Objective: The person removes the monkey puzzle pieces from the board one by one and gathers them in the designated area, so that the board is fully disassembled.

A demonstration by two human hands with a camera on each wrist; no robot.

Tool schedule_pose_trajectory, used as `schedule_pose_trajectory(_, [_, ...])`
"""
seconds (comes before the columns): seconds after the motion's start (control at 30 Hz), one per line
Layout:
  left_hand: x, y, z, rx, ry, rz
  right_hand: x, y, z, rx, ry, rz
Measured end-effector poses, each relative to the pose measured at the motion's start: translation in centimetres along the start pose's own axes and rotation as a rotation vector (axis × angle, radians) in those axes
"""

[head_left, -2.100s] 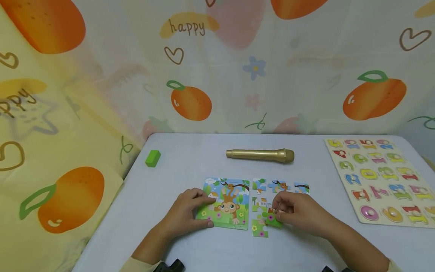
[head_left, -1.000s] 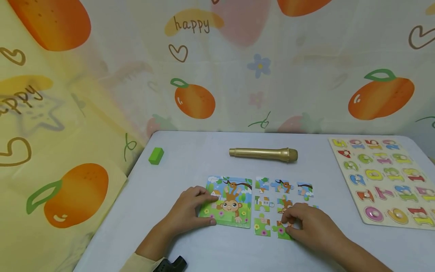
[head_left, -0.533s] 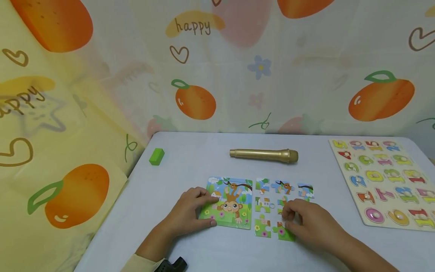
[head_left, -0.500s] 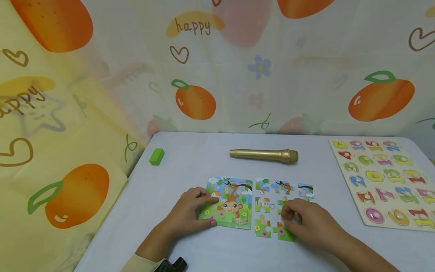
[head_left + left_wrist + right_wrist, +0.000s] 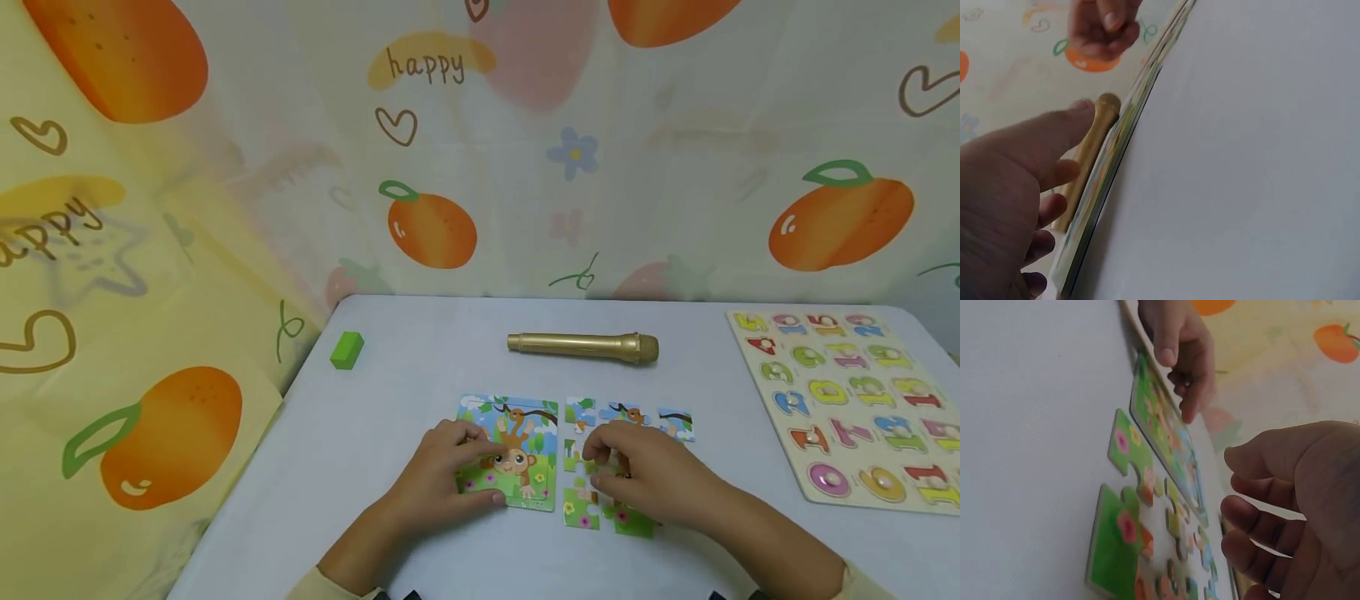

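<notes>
A monkey picture puzzle board lies flat on the table in the head view. My left hand hovers at or over its left part, fingers extended; contact cannot be told. To its right, loose jigsaw pieces are laid out in rows. My right hand is above them with loosely bent fingers and hides the middle ones. In the right wrist view that hand holds nothing, and a green bottom piece with a pink flower lies flat below. The left wrist view shows the left hand empty.
Behind the puzzle lies a gold toy microphone. A small green block sits at the far left of the white table. A wooden number board is at the right. A fruit-print cloth hangs behind.
My right hand first set the green flower piece down in the bottom row, then let go and shifted left over the pieces. My left hand has moved right, farther over the board.
</notes>
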State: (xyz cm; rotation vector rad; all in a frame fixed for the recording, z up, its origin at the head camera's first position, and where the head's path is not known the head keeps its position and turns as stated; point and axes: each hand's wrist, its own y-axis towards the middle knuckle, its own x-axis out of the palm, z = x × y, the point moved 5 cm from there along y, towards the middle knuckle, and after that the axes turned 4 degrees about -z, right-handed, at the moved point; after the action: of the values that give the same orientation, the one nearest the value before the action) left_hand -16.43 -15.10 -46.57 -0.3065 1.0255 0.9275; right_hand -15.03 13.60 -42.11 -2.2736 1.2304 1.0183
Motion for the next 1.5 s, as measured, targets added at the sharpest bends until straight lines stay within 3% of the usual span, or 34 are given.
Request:
schedule_pose_trajectory(0.23, [0.7, 0.3, 0.2, -0.016, 0.042, -0.03, 1.0, 2.6, -1.1, -0.028, 0.023, -0.081])
schedule_pose_trajectory(0.43, [0.8, 0.2, 0.0, 0.015, 0.07, -0.026, 2.4, 5.0, -1.6, -0.068, 0.002, -0.147])
schedule_pose_trajectory(0.63, [0.9, 0.1, 0.0, 0.042, 0.083, -0.006, 4.1, 6.2, -1.8, -0.037, -0.021, -0.205])
schedule_pose_trajectory(0.97, [0.9, 0.1, -0.1, 0.055, 0.081, 0.02, 5.2, 6.8, -2.1, -0.019, -0.064, -0.21])
schedule_pose_trajectory(1.5, [0.7, 0.2, 0.2, 0.076, 0.075, 0.038, 5.5, 6.7, -2.6, 0.006, -0.034, -0.207])
